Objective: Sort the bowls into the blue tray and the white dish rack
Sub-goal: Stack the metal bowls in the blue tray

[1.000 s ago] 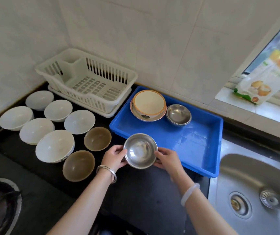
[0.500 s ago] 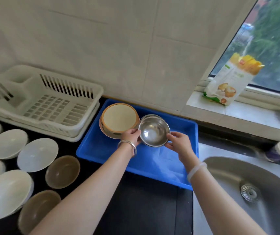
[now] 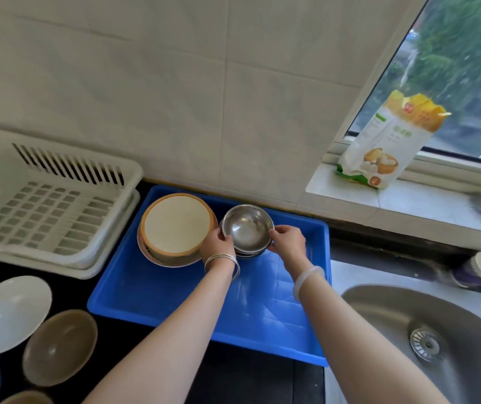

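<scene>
Gripping the steel bowl [image 3: 246, 225] at opposite sides of its rim, the left hand [image 3: 217, 243] and the right hand [image 3: 288, 242] both have their fingers curled onto the metal, the left on the side nearer the rack and the right on the side nearer the sink. The bowl is upright, mouth up, over the far part of the blue tray [image 3: 175, 295], directly on top of a second steel bowl [image 3: 252, 253] whose rim shows just beneath it; whether it is fully seated cannot be told. Just beside it in the tray, touching or nearly touching the left hand, sits an orange-rimmed bowl [image 3: 178, 223] nested in a wider dish [image 3: 157, 256]. The near half of the tray floor is bare blue. Silver bangles [image 3: 221, 262] ring the left wrist and a pale bangle [image 3: 307, 279] rings the right. The white dish rack [image 3: 44, 211] stands next to the tray against the tiled wall, with no bowls visible in it. On the black counter [image 3: 248, 383] in front of the rack lie a white bowl [image 3: 6, 313] and a brown bowl [image 3: 60, 345], with parts of more bowls cut off at the picture's edge. A steel sink [image 3: 452, 316] with its drain strainer [image 3: 425, 344] lies on the tray's other side, and a printed bag [image 3: 387, 141] stands on the window sill [image 3: 408, 199].
</scene>
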Motion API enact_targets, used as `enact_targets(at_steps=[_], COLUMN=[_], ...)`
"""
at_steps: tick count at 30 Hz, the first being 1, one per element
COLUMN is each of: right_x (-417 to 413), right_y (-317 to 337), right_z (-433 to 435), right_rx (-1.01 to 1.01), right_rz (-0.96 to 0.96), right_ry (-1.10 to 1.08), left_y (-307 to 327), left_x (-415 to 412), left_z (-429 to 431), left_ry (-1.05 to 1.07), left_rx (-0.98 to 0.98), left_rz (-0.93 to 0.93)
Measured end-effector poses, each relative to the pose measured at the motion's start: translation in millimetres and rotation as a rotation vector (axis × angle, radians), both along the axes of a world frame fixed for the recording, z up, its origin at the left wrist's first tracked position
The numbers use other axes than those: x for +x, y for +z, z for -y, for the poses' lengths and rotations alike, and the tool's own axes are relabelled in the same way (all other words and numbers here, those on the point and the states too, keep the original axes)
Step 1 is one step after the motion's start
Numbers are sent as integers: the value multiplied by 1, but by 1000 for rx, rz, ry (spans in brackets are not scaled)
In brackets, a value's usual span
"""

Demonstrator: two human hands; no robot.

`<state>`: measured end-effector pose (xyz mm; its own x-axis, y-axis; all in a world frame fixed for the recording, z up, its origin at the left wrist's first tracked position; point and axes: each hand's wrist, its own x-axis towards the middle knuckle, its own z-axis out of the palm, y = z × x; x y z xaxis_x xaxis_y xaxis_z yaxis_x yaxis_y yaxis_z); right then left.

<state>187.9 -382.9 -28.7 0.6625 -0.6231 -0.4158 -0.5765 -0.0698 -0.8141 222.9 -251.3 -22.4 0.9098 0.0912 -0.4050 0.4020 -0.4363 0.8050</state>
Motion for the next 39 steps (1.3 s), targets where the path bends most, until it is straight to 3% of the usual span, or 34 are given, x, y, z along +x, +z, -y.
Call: enact_targets(at_steps=[9, 14, 26, 31, 39], right_x=[-2, -5, -20, -43, -93], right_y=[-15, -19, -14, -5, 9], right_z=[-6, -14, -20, -29, -111], right_rx=[-128, -197, -26, -114, -21], right_rz=[6, 9, 17, 56, 101], right_ry=[63, 99, 105, 102, 365], left_y=[-13, -19, -20, -10, 12], left_x=[-10, -18, -26, -41, -108], left_z=[8, 12, 0, -35, -147], left_ry=[-45, 29, 8, -77, -57], left_rx=[191, 29, -111, -217, -5], left_rz=[-67, -53, -21, -46, 178])
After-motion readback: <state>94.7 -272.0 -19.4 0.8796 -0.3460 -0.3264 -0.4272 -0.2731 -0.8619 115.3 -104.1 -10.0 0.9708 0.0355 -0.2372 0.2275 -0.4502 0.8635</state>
